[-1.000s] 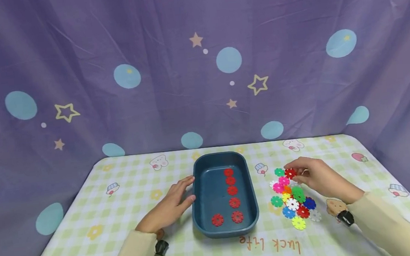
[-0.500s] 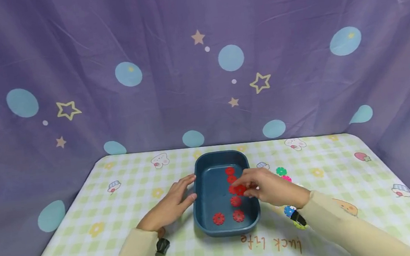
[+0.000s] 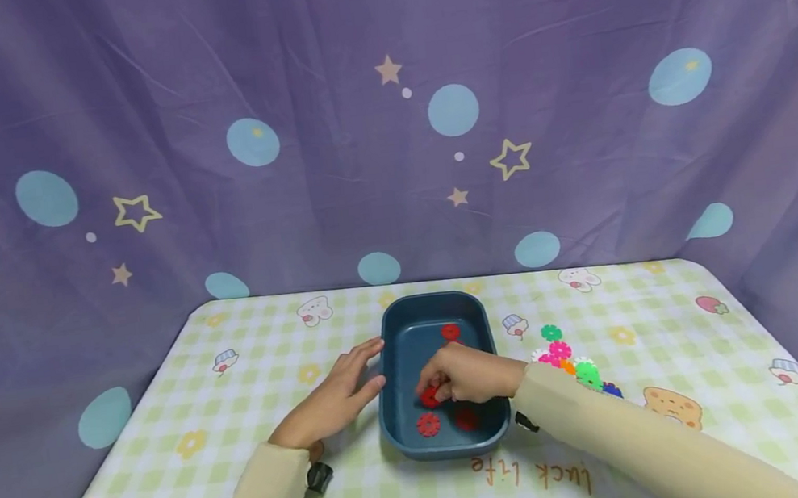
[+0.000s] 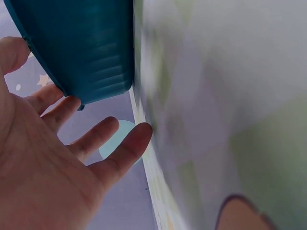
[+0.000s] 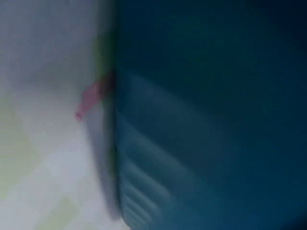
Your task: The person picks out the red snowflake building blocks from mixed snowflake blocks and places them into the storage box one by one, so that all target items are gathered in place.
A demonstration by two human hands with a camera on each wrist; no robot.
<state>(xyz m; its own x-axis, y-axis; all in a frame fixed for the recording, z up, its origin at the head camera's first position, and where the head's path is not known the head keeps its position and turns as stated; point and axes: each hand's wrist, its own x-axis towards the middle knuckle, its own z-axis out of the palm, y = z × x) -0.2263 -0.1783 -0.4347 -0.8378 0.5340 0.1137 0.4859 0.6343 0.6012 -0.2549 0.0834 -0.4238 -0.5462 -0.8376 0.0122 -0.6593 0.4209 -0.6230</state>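
Note:
In the head view my right hand point(image 3: 465, 372) reaches into the blue-green tray point(image 3: 407, 451) and pinches a red snowflake disc point(image 3: 429, 397) close over the tray floor. Just in front of it lies another red disc point(image 3: 428, 425), with a shaded red disc point(image 3: 466, 420) to its right. A further red disc point(image 3: 450, 331) shows near the tray's far end; my hand covers the middle of that column. My left hand point(image 3: 337, 393) lies at the tray's left side, fingers extended. In the left wrist view, fingertips point(image 4: 72, 101) touch the tray rim. The right wrist view is filled mostly by the tray's outer wall point(image 5: 192, 143).
Right of the tray is a pile of mixed-colour snowflake discs point(image 3: 587, 375), partly hidden behind my right forearm. A green disc point(image 3: 551, 333) lies at the pile's far end. A checked cloth point(image 3: 241, 412) covers the table, and a purple curtain point(image 3: 313, 128) hangs behind it.
My right hand has picked up a red disc from the far end of the pile and carried it left into the tray. The left hand has stayed at the tray's side.

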